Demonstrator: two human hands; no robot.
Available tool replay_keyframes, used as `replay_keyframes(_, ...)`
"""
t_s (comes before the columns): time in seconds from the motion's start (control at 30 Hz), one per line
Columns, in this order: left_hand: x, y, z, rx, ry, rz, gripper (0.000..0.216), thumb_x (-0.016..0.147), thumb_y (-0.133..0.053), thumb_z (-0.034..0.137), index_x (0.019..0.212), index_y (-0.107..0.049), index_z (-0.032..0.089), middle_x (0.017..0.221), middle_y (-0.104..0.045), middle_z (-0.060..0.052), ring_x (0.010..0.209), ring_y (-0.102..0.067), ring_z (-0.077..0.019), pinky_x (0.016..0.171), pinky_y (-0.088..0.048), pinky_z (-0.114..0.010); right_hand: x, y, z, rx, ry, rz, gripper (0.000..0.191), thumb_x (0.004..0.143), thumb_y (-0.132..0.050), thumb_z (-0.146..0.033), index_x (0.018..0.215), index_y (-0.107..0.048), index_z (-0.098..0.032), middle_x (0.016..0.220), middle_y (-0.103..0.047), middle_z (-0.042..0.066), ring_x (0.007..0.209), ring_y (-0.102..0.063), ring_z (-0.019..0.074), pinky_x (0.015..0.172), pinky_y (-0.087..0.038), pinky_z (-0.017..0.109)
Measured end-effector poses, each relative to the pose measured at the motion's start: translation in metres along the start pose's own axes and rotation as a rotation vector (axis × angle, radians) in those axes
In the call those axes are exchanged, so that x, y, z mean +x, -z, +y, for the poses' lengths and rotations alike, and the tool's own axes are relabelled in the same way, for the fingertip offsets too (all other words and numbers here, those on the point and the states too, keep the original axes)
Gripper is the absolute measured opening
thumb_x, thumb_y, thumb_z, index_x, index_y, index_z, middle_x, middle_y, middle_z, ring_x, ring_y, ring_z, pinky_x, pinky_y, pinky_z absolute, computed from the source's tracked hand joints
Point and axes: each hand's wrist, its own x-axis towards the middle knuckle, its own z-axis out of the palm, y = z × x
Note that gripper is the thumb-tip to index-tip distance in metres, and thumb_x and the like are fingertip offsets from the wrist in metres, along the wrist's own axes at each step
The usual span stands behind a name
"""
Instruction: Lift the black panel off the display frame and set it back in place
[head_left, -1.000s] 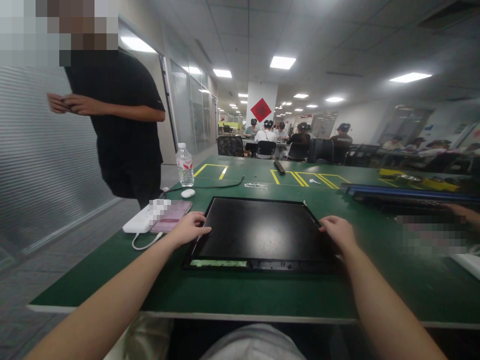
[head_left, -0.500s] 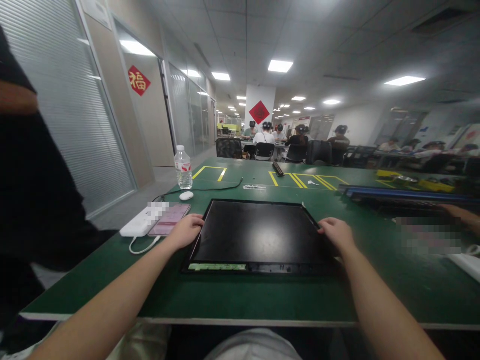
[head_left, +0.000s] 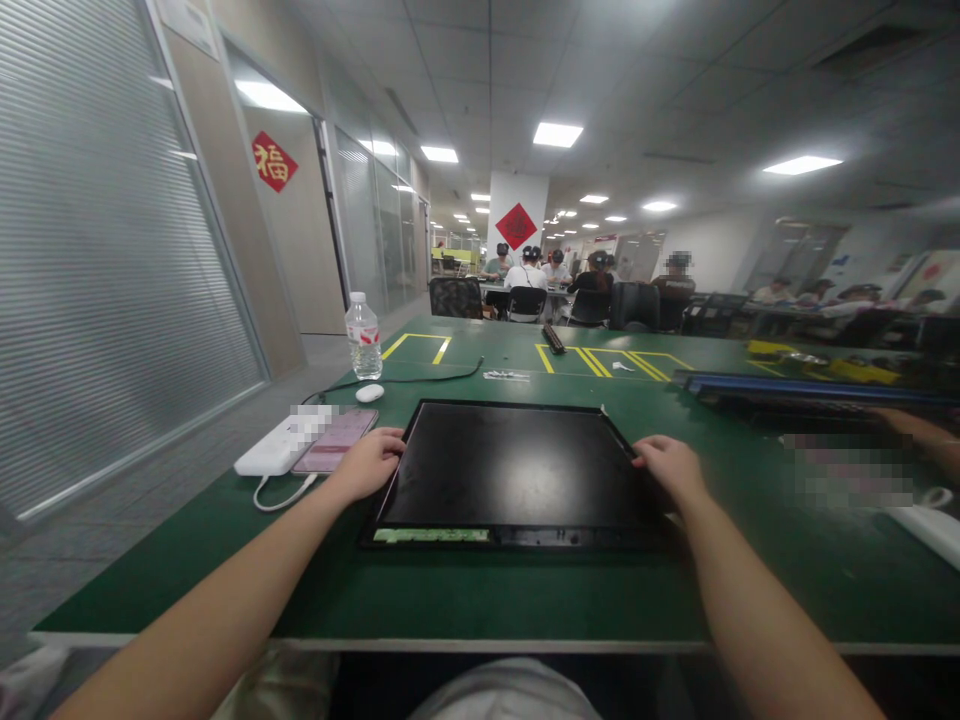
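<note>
A black flat display panel [head_left: 510, 470] lies on the green table [head_left: 525, 605] in front of me, screen side up. Along its near edge runs a strip of green circuit board [head_left: 431, 536]. My left hand [head_left: 373, 463] grips the panel's left edge, its fingertips at the rim. On the opposite side my right hand [head_left: 670, 465] holds the right edge, with thumb and fingers closed at the frame. Part of the fingers on both hands is hidden by the panel or by the hand itself.
Left of the panel are a white power bank [head_left: 281, 447] with a cable, a phone [head_left: 337, 440], a white case [head_left: 370, 393] and a water bottle [head_left: 364, 337]. A dark bar [head_left: 553, 339] lies farther back. At right, another person's arm [head_left: 926, 437] reaches near a long blue-black frame [head_left: 810, 390].
The person in dark clothes at the far left has gone out of view. The camera shifted slightly; both hands and the panel stay in place.
</note>
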Motion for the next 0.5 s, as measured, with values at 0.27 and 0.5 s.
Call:
replay_keyframes(0.27,-0.003,0.0017,0.0069,0.091,0.031,0.016,0.036,0.071,-0.05,0.017,0.091,-0.08,0.017,0.137,-0.062,-0.013,0.123,-0.061,-0.0283,0.104,-0.049,-0.034,-0.0012,-0.0002,-0.0001,-0.027,0.021,-0.001,0.024,0.076,-0.056,-0.034,0.083,-0.074,-0.021,0.07,-0.074,0.004,0.074,-0.067,0.0209,0.062,-0.041,0.028)
replay_keyframes(0.5,-0.0018,-0.0006,0.006,0.094,0.052,0.034,0.036,0.07,-0.05,0.015,0.088,-0.081,0.019,0.136,-0.064,-0.01,0.123,-0.062,-0.0294,0.106,-0.048,-0.035,-0.0031,0.0017,-0.0031,-0.027,-0.006,-0.008,0.023,0.077,-0.056,-0.034,0.085,-0.074,-0.021,0.071,-0.075,0.003,0.076,-0.067,0.0206,0.064,-0.042,0.028)
